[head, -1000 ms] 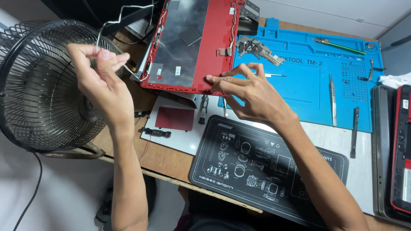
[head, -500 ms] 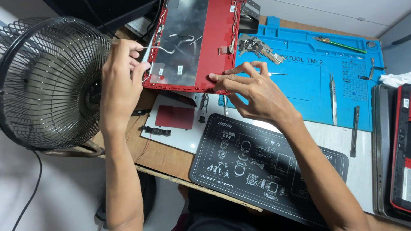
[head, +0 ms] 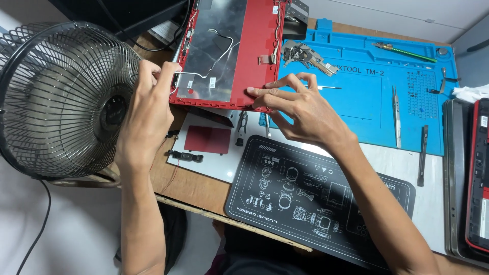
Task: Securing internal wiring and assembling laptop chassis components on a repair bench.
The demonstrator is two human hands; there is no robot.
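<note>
A red laptop lid cover [head: 257,46] lies open side up at the back of the desk, with a silver foil lining and thin wires [head: 219,53] running across it. My left hand [head: 147,109] pinches at the cover's near left corner, fingers closed on its edge by a wire end. My right hand [head: 300,109] presses its fingertips on the cover's near right edge and holds it down.
A black wire-cage fan [head: 61,99] stands at the left, close to my left forearm. A blue work mat [head: 372,97] holds metal hinges [head: 305,53], tweezers [head: 396,114] and a screwdriver [head: 402,51]. A black printed mat [head: 316,196] lies in front. A red part [head: 208,140] rests on white board. Another red laptop part [head: 476,173] lies at the right.
My left hand came down from above the fan to the cover's near left corner and closed on its edge. The right hand stayed on the cover's near edge.
</note>
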